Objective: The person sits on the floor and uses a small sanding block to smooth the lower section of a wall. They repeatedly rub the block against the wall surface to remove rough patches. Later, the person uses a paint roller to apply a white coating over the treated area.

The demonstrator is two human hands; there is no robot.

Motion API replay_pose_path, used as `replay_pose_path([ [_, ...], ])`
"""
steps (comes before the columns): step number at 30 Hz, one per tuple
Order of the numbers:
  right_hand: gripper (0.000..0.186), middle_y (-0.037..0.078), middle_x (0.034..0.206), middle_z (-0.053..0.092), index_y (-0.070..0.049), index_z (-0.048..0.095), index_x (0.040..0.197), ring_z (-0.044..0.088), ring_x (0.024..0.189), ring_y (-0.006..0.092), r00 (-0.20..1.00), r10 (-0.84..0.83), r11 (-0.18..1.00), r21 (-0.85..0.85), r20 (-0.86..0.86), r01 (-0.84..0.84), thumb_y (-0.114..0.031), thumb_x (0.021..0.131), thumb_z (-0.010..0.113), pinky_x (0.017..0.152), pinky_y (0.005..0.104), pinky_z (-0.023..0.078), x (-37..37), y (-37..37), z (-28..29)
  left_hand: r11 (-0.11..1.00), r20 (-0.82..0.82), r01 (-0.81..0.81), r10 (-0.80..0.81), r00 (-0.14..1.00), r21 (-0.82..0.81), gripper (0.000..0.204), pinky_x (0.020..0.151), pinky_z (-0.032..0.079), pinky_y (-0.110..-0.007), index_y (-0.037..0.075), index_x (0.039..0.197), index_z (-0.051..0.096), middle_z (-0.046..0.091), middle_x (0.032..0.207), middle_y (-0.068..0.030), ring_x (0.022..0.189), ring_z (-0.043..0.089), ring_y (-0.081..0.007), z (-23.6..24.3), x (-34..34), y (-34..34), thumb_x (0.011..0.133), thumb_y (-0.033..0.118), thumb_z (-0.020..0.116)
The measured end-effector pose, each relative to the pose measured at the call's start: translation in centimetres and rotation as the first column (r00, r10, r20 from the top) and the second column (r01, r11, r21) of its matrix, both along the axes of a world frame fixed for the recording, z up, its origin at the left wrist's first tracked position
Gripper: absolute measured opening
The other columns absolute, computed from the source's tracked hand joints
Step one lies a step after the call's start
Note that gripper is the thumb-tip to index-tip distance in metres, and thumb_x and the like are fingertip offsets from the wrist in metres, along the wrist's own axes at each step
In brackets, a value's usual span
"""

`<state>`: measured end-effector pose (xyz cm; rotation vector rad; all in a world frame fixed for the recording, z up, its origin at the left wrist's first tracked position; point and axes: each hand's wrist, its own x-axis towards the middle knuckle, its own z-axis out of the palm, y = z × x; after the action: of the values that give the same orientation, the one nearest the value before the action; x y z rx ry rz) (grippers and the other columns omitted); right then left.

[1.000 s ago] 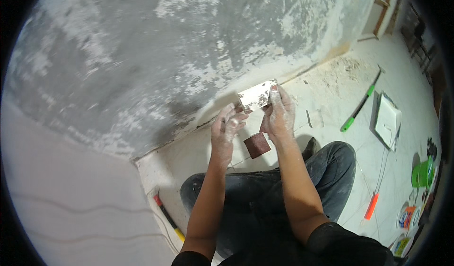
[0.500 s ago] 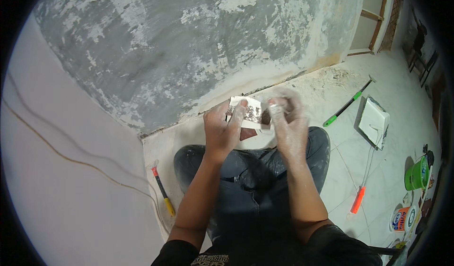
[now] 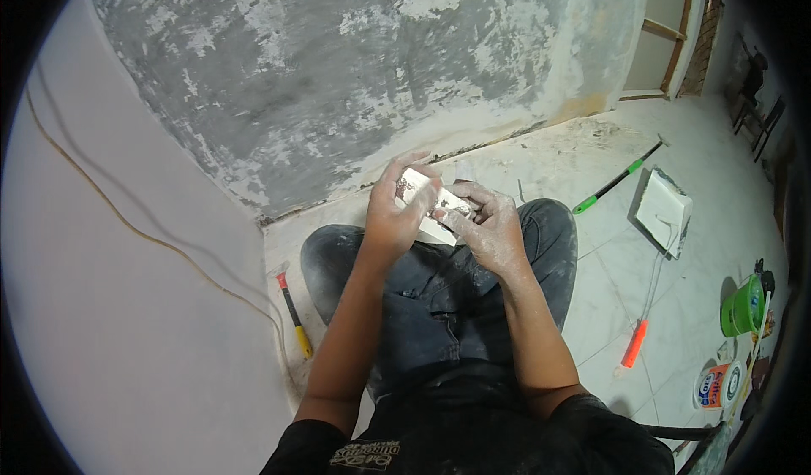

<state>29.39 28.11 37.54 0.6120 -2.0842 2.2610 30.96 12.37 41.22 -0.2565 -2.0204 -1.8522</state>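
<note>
In front of the grey wall, both of my dust-whitened hands grip a folded piece of sandpaper (image 3: 432,228), caked white with dark mottled patches. Its shape is boxy; whether a block lies inside, I cannot tell. My left hand (image 3: 399,200) wraps the upper left end, thumb across the face. The fingers of my right hand (image 3: 488,226) are curled, pinching the right edge, and hide part of it. The sandpaper is held above my crossed legs.
Patchy grey wall (image 3: 338,78) rises ahead; a white wall (image 3: 127,306) with a hanging cable stands left. A red-and-yellow-handled scraper (image 3: 294,314) lies left. To the right are a green-handled scraper (image 3: 619,178), paint tray (image 3: 663,205), orange-handled roller (image 3: 635,344), green bucket (image 3: 743,308) and paint tub (image 3: 718,385).
The sandpaper has tilted and come slightly lower, now looking more compact. My right hand, blurred earlier, has moved left and down onto it. A reddish-brown patch beneath no longer shows.
</note>
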Motion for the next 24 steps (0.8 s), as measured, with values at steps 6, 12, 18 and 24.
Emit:
replay_pose_path([
  [6,0.029,0.008,0.068,0.065,0.004,0.071,0.086,0.057,0.063,0.01,0.996,-0.085,0.979,0.186,-0.015,0.086,-0.025,0.092,0.068,0.058,0.0294,0.045,-0.7,-0.3,-1.0,0.944,0.184,0.23,-0.276,0.943,0.235,0.018,0.071,0.051,-0.024,-0.004,0.108,0.065,0.069,0.095,-0.0061,0.081,0.063,-0.0093,-3.9,-0.5,-2.9,0.095,0.008,0.064],
  [12,0.027,0.015,0.075,0.066,0.005,0.069,0.095,0.06,0.069,0.0148,0.993,0.016,0.964,0.265,-0.119,0.016,-0.021,0.095,0.064,0.067,0.0331,0.048,-3.2,-4.0,-3.6,0.94,0.323,-0.197,0.102,0.941,0.279,0.029,0.053,0.04,-0.024,-0.003,0.081,0.07,0.064,0.069,0.0013,0.058,0.051,-0.0043,-8.2,-2.4,-3.9,0.099,0.019,0.064],
  [18,0.021,0.009,0.099,0.066,0.001,0.064,0.108,0.059,0.094,0.0142,0.995,-0.046,0.961,0.267,-0.091,0.069,-0.003,0.088,0.066,0.084,0.0298,0.047,-6.6,-8.7,-2.5,0.934,0.187,0.11,-0.182,0.966,0.341,0.044,0.101,0.046,-0.031,-0.002,0.142,0.043,0.052,0.138,-0.0156,0.122,0.056,-0.0206,-9.7,-3.7,-10.5,0.103,0.015,0.053],
  [24,0.031,0.019,0.114,0.061,-0.003,0.061,0.113,0.059,0.106,0.0398,0.891,-0.059,0.877,0.402,-0.45,0.261,0.003,0.083,0.062,0.09,0.0447,0.048,-9.3,-12.6,-2.7,0.966,0.439,-0.163,0.059,0.896,0.203,0.032,0.08,0.052,-0.031,0.0,0.126,0.06,0.067,0.113,-0.0109,0.093,0.067,-0.0184,-8.5,-8.6,-13.3,0.099,0.018,0.061],
])
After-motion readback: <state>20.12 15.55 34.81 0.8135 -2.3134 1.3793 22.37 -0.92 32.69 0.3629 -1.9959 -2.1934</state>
